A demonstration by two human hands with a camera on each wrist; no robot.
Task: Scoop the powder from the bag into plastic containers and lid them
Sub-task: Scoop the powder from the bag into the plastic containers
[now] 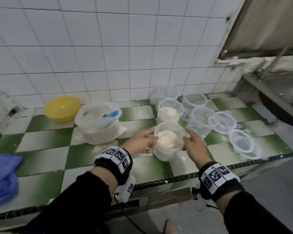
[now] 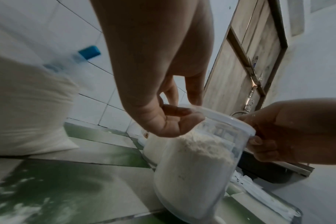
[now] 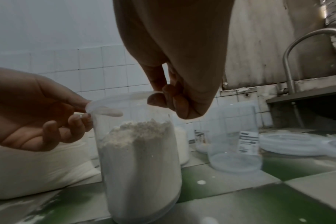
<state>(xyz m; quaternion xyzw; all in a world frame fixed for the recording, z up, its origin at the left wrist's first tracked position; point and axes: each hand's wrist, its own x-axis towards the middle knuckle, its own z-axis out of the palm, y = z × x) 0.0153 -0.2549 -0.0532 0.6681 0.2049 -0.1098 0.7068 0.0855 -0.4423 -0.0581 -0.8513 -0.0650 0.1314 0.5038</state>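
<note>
A: The left hand (image 1: 143, 141) and the right hand (image 1: 192, 142) are both pinching the rim of the filled container (image 1: 168, 146), thumb over the lip and fingers below — it is standing on the bench (image 1: 46, 142), near the front edge, with the powder (image 1: 167, 138) heaped close to the top.

B: So the worry is a spill?

A: Probably. The walls are looking thin (clear plastic), so a squeeze or a tilt is likely sending powder over the rim, and grains on the lip may be keeping a lid from seating.

B: Is a lid already on it?

A: That cannot be told — the wrist views are showing a pale band at the rim, nothing clearer.

B: What is crowding the spot?

A: A second filled container (image 1: 170, 112) is standing just behind, the bag (image 1: 100, 125) with a blue scoop (image 1: 110, 114) in it is sitting to the left, and empty containers (image 1: 194, 99) and loose lids (image 1: 224, 122) are lying to the right. A yellow bowl (image 1: 62, 108) is sitting by the wall, and the sink (image 1: 284, 92) is well to the right. A careless elbow is risking the lids more than anything.
</note>
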